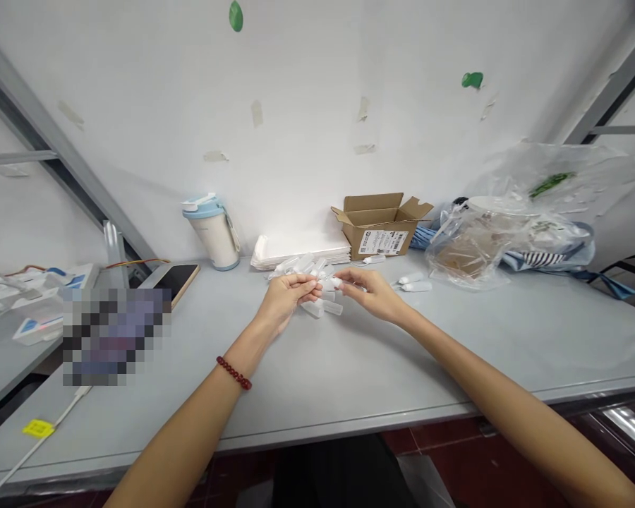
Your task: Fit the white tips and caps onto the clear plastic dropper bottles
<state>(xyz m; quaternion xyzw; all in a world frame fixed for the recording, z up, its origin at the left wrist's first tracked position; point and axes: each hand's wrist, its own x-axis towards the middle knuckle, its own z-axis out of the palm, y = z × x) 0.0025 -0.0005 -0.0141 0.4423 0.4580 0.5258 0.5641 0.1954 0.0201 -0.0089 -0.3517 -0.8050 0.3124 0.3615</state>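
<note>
My left hand (291, 296) is closed in a pinch above a pile of small translucent plastic bottles (332, 308); what sits between its fingertips is too small to make out. Close by on its right, my right hand (371, 293) grips a small white plastic bottle (336, 283) between thumb and fingers. The two sets of fingertips nearly meet. To the right lie two loose bottles (415, 286) with thin tips pointing left. Another bottle (374, 259) rests in front of the cardboard box.
Along the wall stand a cream tumbler (212, 236), a stack of white sheets or envelopes (301, 252) and an open cardboard box (384, 236). Plastic bags (470, 247) fill the right back. A phone (178, 280), a blurred-out item and a white cable (66, 413) lie left.
</note>
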